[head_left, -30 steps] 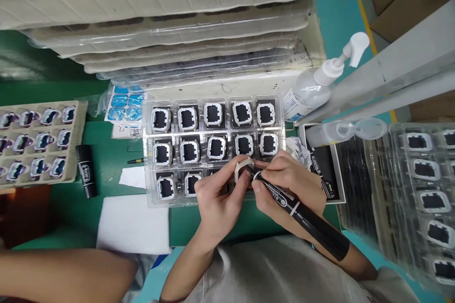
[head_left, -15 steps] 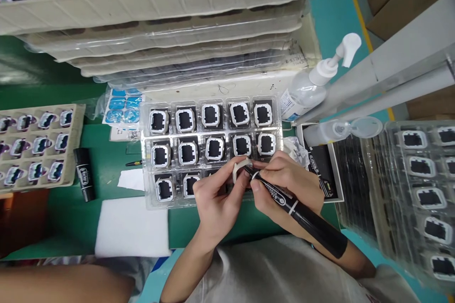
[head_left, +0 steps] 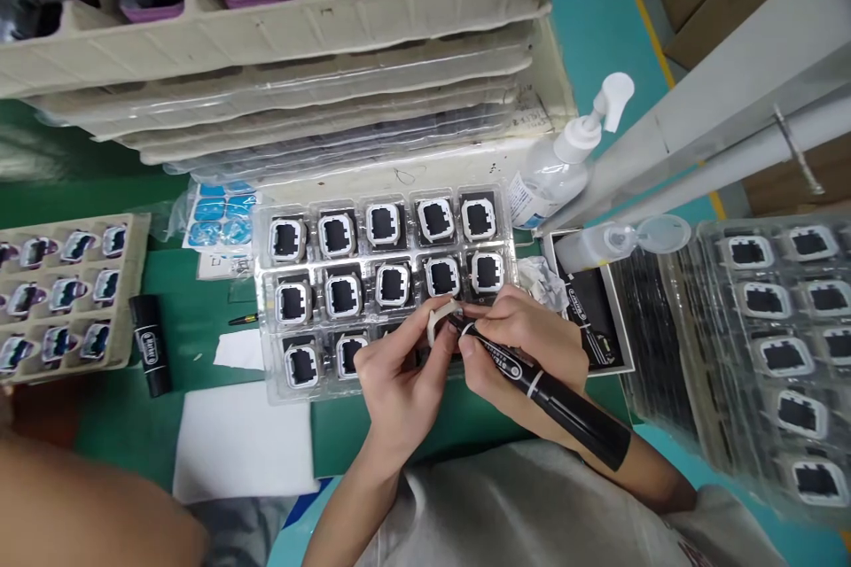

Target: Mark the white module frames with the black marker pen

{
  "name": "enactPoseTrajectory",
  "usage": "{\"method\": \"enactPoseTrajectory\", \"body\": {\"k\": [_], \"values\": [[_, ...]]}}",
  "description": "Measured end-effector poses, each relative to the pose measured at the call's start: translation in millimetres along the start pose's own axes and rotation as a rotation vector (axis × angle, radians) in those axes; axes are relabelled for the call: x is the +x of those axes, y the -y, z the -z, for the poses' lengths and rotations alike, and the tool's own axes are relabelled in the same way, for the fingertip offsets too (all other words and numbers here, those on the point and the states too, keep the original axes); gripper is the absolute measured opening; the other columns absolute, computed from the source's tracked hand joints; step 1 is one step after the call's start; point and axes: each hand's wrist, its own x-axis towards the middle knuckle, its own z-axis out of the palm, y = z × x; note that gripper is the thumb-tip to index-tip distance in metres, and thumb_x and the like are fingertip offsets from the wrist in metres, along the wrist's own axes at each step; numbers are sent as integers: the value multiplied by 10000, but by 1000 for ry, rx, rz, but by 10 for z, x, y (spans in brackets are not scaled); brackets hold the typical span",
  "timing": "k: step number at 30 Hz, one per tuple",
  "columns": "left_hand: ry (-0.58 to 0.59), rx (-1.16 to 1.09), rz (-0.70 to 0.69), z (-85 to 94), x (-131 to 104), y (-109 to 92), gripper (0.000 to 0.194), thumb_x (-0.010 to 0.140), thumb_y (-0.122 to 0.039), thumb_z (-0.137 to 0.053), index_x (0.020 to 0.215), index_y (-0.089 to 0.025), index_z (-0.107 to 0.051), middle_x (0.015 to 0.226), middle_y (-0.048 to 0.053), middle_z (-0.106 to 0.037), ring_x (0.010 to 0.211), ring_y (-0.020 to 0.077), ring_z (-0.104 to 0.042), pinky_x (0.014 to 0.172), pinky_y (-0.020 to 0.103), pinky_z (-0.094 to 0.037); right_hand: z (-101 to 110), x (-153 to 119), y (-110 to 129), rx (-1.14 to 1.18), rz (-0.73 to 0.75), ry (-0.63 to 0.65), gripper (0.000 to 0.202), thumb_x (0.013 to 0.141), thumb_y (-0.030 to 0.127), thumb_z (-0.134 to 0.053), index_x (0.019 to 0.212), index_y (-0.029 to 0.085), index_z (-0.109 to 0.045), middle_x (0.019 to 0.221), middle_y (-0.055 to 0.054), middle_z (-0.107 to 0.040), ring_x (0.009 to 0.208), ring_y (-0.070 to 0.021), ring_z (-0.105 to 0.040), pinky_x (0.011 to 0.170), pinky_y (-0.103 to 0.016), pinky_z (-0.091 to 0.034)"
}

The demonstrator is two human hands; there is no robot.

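My left hand (head_left: 399, 381) pinches a small white-framed part (head_left: 437, 321) over the near edge of a clear blister tray (head_left: 266, 372). My right hand (head_left: 525, 345) grips a thick black marker (head_left: 565, 412), its tip touching the part. The tray holds rows of white-framed black square parts (head_left: 343, 294). Both hands hide the tray's near right pockets.
A tall stack of pulp trays (head_left: 285, 44) stands behind. A pump bottle (head_left: 558, 164) and a small bottle (head_left: 612, 239) are to the right, near a black box (head_left: 591, 310). Another clear tray stack (head_left: 777, 345) sits far right. A marker cap (head_left: 147, 344), white paper (head_left: 243, 438) and a pulp tray (head_left: 66, 292) lie left.
The view has tilted and shifted slightly, so everything sits a little to the left. Both hands keep the same hold on the part and the marker.
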Motion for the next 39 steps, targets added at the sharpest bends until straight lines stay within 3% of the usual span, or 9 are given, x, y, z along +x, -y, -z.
{"method": "enactPoseTrajectory", "body": {"k": [4, 9, 15, 20, 25, 35, 39], "values": [[-1, -22, 25, -1, 12, -14, 279, 956, -239, -811, 1230, -225, -861, 905, 13, -849, 631, 112, -695, 621, 190, -572, 28, 2, -13, -20, 19, 39, 351, 859, 11, -807, 1080, 231, -648, 896, -1, -720, 772, -162, -708, 742, -333, -665], [4, -129, 112, -15, 40, -47, 247, 943, -276, -837, 1180, -213, -872, 823, 8, -829, 636, 116, -715, 625, 173, -599, 2, -14, 47, 16, -45, -15, 284, 910, 47, -768, 1055, 264, -655, 901, -5, -752, 810, -185, -742, 725, -356, -668], [13, -319, 204, -34, 78, -131, 252, 926, -339, -860, 1114, -172, -872, 753, 21, -809, 568, 128, -717, 600, 200, -645, 5, -32, 58, 54, -39, -32, 303, 903, 27, -738, 1062, 270, -650, 850, 8, -703, 770, -191, -712, 691, -386, -649], [30, -420, 215, -47, 94, -159, 219, 916, -301, -875, 1103, -187, -875, 778, 22, -824, 602, 133, -753, 615, 185, -650, 11, -33, 51, 47, -38, -50, 228, 923, 83, -744, 1035, 259, -651, 831, 12, -674, 765, -192, -704, 664, -374, -609], [-3, -403, 174, -53, 67, -131, 203, 910, -270, -883, 1107, -222, -883, 952, 36, -868, 664, 117, -770, 706, 184, -663, -17, -26, 50, 35, -11, -66, 197, 937, 94, -757, 1031, 241, -665, 818, 8, -694, 743, -180, -689, 669, -368, -590], [15, -253, 105, -38, 23, -51, 245, 933, -212, -847, 1176, -231, -874, 891, 5, -846, 693, 101, -719, 691, 157, -590, 11, -22, 88, 13, -60, -30, 287, 886, 36, -772, 1063, 238, -670, 938, -31, -780, 731, -174, -665, 679, -384, -595], [12, -249, 97, -36, 16, -37, 269, 931, -206, -848, 1198, -232, -869, 945, 12, -861, 714, 110, -736, 717, 173, -610, 10, -24, 60, 16, -42, -37, 269, 900, 59, -771, 1057, 249, -663, 865, -10, -736, 714, -174, -654, 652, -370, -582]]}}
